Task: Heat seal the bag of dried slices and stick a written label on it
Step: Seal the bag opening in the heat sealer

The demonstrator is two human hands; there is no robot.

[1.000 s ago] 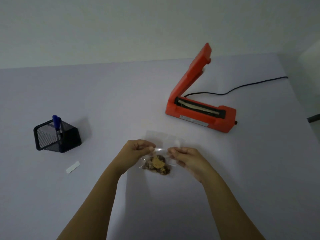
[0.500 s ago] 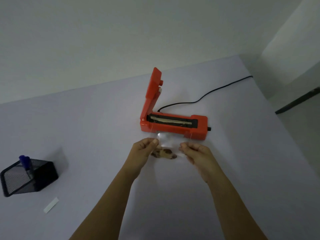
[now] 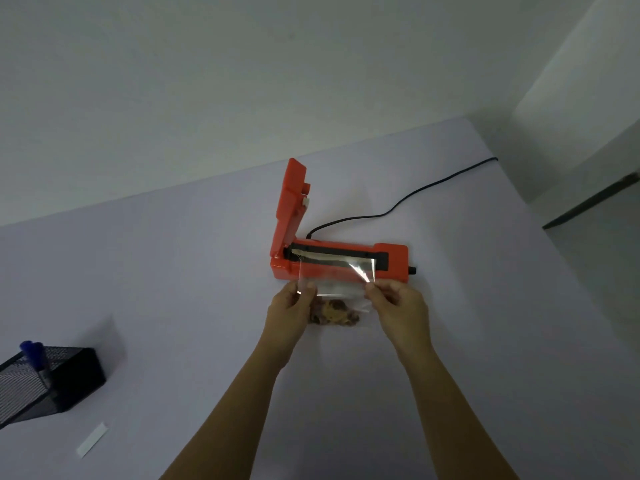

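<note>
A clear plastic bag (image 3: pixel 334 284) holds brown dried slices (image 3: pixel 334 315) at its bottom. My left hand (image 3: pixel 289 310) pinches its left side and my right hand (image 3: pixel 398 306) pinches its right side. The bag's open top lies over the sealing strip of the orange heat sealer (image 3: pixel 391 263), whose lid (image 3: pixel 292 202) stands raised at the left. A white blank label (image 3: pixel 91 444) lies on the table at the lower left. A blue pen (image 3: pixel 33 353) stands in the black mesh holder (image 3: pixel 52 382).
The sealer's black power cord (image 3: pixel 415 194) runs back and right across the white table (image 3: pixel 485 323) to its far edge. A pale wall rises behind the table. At the far right the table ends, with a dark floor strip beyond.
Both hands have carried the bag away from me, and its top now lies over the sealer's strip. The view has swung, so the sealer sits closer to centre and the pen holder further left.
</note>
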